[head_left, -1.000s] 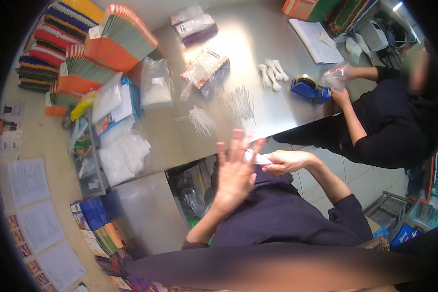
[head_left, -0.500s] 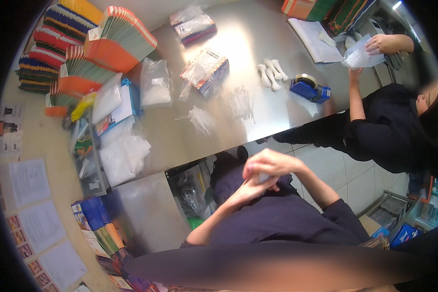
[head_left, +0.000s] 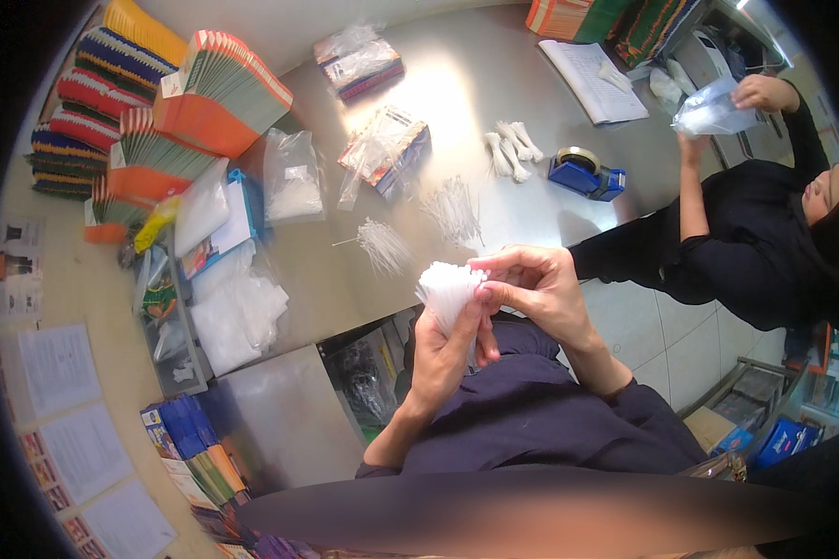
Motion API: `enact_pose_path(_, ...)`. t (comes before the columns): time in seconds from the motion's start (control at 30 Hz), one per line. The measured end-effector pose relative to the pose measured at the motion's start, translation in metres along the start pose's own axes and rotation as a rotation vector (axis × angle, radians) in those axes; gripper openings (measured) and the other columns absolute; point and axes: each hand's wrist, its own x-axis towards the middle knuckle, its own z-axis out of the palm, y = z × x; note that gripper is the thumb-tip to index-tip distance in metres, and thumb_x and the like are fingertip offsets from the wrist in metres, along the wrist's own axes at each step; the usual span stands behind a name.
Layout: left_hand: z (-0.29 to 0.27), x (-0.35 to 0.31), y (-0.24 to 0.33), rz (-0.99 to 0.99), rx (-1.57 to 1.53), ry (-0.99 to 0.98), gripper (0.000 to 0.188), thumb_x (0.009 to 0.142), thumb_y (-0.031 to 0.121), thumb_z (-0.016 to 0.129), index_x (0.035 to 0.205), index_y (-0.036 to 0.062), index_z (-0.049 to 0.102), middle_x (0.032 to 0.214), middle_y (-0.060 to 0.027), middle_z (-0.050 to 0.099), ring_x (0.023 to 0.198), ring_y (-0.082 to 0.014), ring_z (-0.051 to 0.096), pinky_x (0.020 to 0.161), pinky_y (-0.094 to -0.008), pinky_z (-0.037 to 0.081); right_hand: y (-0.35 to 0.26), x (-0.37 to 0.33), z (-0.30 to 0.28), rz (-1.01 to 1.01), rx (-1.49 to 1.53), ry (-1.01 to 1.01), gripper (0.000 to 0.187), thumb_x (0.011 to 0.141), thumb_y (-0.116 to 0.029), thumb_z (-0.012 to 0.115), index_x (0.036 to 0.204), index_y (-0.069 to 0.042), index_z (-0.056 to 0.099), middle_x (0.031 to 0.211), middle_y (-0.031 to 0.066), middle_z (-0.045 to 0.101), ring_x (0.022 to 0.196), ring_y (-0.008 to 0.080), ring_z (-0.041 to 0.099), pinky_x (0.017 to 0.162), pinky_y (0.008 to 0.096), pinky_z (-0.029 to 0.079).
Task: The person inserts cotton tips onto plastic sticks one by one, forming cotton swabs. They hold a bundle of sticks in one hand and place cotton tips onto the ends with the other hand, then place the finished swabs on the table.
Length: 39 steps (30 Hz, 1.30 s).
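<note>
A tight bundle of thin white plastic ties [head_left: 447,291] stands upright in front of the person's chest, near the close edge of the shiny metal table [head_left: 457,84]. The left hand [head_left: 446,349] is wrapped around the bundle's lower part, fingers closed on it. The right hand [head_left: 536,291] curls over from the right, its fingertips pinching the bundle's top edge. On the table beyond lie loose white ties [head_left: 384,244], a blue tape dispenser [head_left: 584,173] to the right, and clear plastic bags [head_left: 294,184]. At far right another person [head_left: 764,233] holds a clear bag [head_left: 713,110].
</note>
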Motion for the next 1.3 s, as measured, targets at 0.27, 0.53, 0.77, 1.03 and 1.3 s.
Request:
enact_pose_path(0.27, 0.007, -0.005, 0.012, 0.059, 0.005, 0.074, 0.018, 0.094, 0.018, 0.046, 0.094, 0.0009, 0.052, 0.062, -0.0033, 0.052, 0.043, -0.006, 0.046, 0.038, -0.0182, 0.034, -0.008, -0.001, 0.006, -0.041, 0.136, -0.033, 0.017, 0.081, -0.001, 0.064, 0.098, 0.001, 0.066, 0.082, 0.0077, 0.067, 0.072, 0.0073, 0.06, 0.063, 0.0197, 0.049)
enact_pose_path(0.53, 0.009, -0.009, 0.012, 0.137, -0.011, 0.038, 0.018, 0.095, 0.016, 0.044, 0.099, -0.0003, 0.051, 0.062, -0.0042, 0.052, 0.043, -0.0063, 0.043, 0.039, -0.0191, 0.035, -0.016, -0.005, 0.016, -0.117, -0.06, 0.036, 0.014, 0.077, 0.003, 0.066, 0.091, 0.004, 0.065, 0.081, 0.0104, 0.065, 0.072, 0.0111, 0.061, 0.066, 0.0214, 0.049)
enact_pose_path(0.77, 0.008, -0.015, 0.011, 0.126, -0.062, 0.063, 0.018, 0.095, 0.016, 0.044, 0.098, -0.0001, 0.051, 0.06, -0.0036, 0.051, 0.042, -0.0052, 0.042, 0.038, -0.0184, 0.033, -0.015, -0.004, 0.024, -0.102, 0.067, 0.038, 0.021, 0.075, 0.0, 0.067, 0.095, 0.005, 0.063, 0.083, 0.0098, 0.063, 0.072, 0.0122, 0.06, 0.068, 0.0235, 0.049)
enact_pose_path(1.03, 0.011, -0.016, 0.011, 0.164, 0.018, 0.053, 0.017, 0.095, 0.014, 0.044, 0.097, -0.0001, 0.051, 0.059, -0.0023, 0.05, 0.043, -0.0043, 0.041, 0.039, -0.0177, 0.032, -0.022, -0.007, 0.019, -0.194, -0.281, -0.001, 0.021, 0.072, 0.004, 0.069, 0.092, 0.005, 0.065, 0.081, 0.012, 0.065, 0.073, 0.0121, 0.058, 0.067, 0.023, 0.046)
enact_pose_path(1.3, 0.013, -0.017, 0.008, 0.205, 0.067, 0.088, 0.02, 0.095, 0.019, 0.042, 0.096, 0.0005, 0.049, 0.053, -0.0022, 0.046, 0.039, -0.0053, 0.037, 0.035, -0.0186, 0.028, -0.013, -0.008, 0.019, -0.161, 0.045, -0.08, 0.013, 0.082, 0.002, 0.062, 0.094, 0.006, 0.061, 0.084, 0.0093, 0.065, 0.073, 0.0104, 0.062, 0.064, 0.0214, 0.05)
